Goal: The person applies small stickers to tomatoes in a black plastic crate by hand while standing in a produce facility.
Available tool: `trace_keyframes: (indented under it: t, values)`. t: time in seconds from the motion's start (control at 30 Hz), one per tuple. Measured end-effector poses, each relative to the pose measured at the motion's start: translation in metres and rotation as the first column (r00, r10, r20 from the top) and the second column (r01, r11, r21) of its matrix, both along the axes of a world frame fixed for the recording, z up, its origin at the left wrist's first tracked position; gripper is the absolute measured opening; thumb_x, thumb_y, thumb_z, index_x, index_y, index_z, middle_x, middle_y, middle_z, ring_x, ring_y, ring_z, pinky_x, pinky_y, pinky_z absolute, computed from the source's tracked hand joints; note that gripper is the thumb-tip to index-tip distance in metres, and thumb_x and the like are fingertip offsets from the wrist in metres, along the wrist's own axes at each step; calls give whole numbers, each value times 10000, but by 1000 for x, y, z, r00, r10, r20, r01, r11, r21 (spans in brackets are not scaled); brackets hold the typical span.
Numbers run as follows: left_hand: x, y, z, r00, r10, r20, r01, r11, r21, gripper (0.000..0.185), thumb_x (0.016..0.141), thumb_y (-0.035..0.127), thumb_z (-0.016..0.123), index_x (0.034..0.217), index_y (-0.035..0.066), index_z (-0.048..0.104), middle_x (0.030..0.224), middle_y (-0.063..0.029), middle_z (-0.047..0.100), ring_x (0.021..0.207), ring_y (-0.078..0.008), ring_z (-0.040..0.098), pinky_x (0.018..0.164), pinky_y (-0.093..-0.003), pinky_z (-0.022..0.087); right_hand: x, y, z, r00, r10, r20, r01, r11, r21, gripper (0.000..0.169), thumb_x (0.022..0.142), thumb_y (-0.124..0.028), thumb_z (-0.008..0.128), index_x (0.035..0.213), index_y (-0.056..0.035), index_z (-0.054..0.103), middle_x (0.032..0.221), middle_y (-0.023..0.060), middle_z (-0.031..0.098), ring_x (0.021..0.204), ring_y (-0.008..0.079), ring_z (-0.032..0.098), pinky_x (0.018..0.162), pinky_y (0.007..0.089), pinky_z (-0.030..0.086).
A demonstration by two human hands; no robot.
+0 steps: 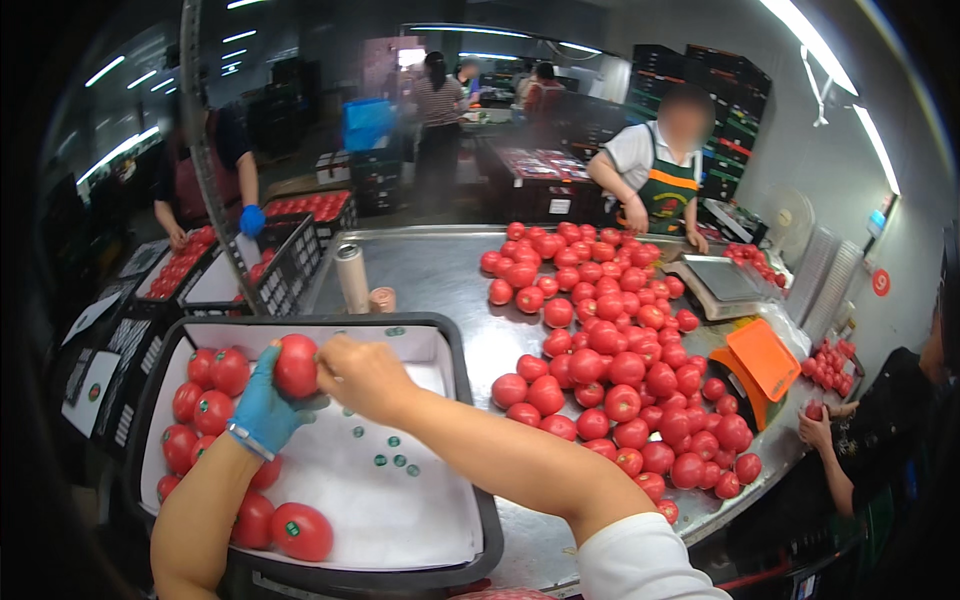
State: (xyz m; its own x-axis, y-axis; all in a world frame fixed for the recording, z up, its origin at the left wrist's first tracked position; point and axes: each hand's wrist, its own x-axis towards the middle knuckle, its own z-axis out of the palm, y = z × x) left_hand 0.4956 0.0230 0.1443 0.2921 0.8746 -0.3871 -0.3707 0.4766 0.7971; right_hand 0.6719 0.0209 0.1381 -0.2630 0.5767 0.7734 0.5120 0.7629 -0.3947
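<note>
My left hand [270, 409], in a blue glove, holds a red tomato [297, 366] above a black crate [491, 517] lined with white paper. Bare and with its fingers bent together, my right hand [364, 375] touches that tomato's right side; whether something small is between its fingertips cannot be told. Tomatoes with small green stickers [300, 531] lie along the crate's left side and front. Several loose green stickers [399, 460] are on the paper lining. To the right, a large heap of tomatoes [626, 367] covers much of the metal table [427, 262].
Behind the crate stand a pale roll [352, 279] and a smaller roll [382, 300]. A metal scale [720, 281] and an orange scale [763, 360] sit beyond the heap. A metal post [206, 165] rises at left. Co-workers stand across the table, at left and at right.
</note>
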Motion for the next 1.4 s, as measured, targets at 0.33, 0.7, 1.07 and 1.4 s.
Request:
trace_keyframes:
  t: [0.33, 0.7, 1.07, 1.4]
  values:
    - [-12, 5, 3, 999, -24, -22, 24, 1000, -18, 783, 791, 753, 315, 1123, 77, 526, 838, -178, 637, 667, -317, 647, 421, -303, 427, 23, 0, 0, 637, 58, 769, 403, 825, -397, 156, 734, -101, 581, 851, -51, 671, 887, 149, 665, 814, 290, 655, 680, 389, 516]
    - [-9, 2, 1, 945, -319, -76, 314, 947, -69, 759, 863, 686, 259, 1167, 27, 482, 813, -172, 635, 633, -295, 650, 400, -290, 448, 18, -6, 22, 919, 351, -177, -375, 643, -668, 754, 771, -289, 673, 1385, -56, 304, 1292, 160, 415, 981, 238, 576, 728, 324, 514]
    - [-14, -23, 42, 683, -75, -727, 400, 871, 286, 537, 925, 501, 394, 816, 11, 584, 693, -100, 614, 584, -203, 621, 489, -275, 471, 22, 7, 23, 660, 146, -737, -751, 112, -651, 523, 865, -461, 456, 1179, -44, 470, 1001, 136, 591, 747, 226, 634, 551, 290, 513]
    - [-54, -56, 48, -594, 112, -797, 560, 769, -309, 608, 784, 611, 502, 798, 27, 671, 819, -203, 651, 791, -345, 631, 747, -397, 489, -1, 9, 25, 585, 40, -810, -694, 540, -475, 487, 809, -414, 600, 1109, -43, 503, 729, 78, 617, 476, 146, 587, 351, 246, 407]
